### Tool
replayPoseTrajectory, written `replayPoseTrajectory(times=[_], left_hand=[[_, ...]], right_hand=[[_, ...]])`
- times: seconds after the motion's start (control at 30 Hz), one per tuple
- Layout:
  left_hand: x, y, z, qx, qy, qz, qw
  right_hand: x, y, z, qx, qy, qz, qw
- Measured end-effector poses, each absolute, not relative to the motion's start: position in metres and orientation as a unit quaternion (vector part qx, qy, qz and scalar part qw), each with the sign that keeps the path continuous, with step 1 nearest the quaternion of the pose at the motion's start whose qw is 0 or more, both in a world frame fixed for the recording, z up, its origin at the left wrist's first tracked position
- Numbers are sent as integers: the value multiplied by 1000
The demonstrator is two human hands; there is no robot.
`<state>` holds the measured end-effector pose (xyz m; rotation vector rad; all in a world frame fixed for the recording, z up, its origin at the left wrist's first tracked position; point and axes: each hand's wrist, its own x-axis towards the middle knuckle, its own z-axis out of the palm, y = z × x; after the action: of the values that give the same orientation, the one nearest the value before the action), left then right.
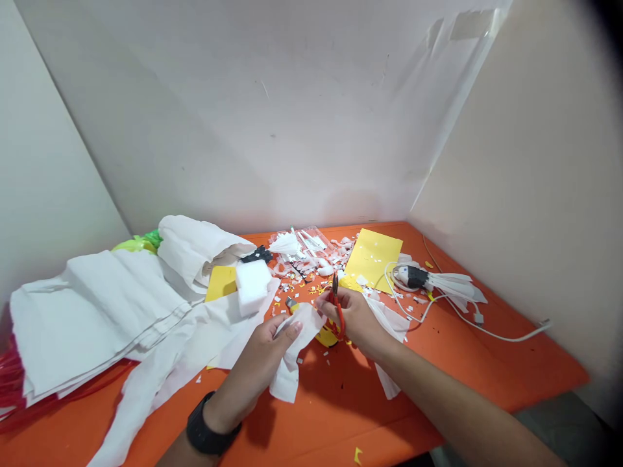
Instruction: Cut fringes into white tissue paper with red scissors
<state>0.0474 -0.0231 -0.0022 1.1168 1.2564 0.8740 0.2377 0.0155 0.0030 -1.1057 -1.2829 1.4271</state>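
1. Left hand (272, 347), thumb uppermost, pinches white paper (286, 379) above the orange worktop (321, 421).
2. Right hand (354, 316), its arm slanting in from the right, curls around red scissors (341, 323), dark blades pointing away.
3. Paper partly hides a yellow tool (327, 338); whether the right fingertips also grip the paper cannot be told.
4. Both forearms run out of frame.
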Motion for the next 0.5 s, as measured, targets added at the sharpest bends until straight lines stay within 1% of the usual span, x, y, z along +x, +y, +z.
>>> replayPoseTrajectory(times=[0.13, 0.27, 0.43, 0.5], left_hand=[[47, -23, -3, 456, 547, 375, 593], [45, -23, -7, 456, 555, 334, 611], [44, -20, -9, 548, 548, 350, 526], [44, -19, -8, 545, 552, 354, 522]], right_hand=[[239, 16, -1, -429, -537, 592, 420], [234, 18, -14, -405, -554, 602, 408], [229, 16, -14, -438, -558, 586, 391], [230, 15, -12, -447, -554, 578, 400]])
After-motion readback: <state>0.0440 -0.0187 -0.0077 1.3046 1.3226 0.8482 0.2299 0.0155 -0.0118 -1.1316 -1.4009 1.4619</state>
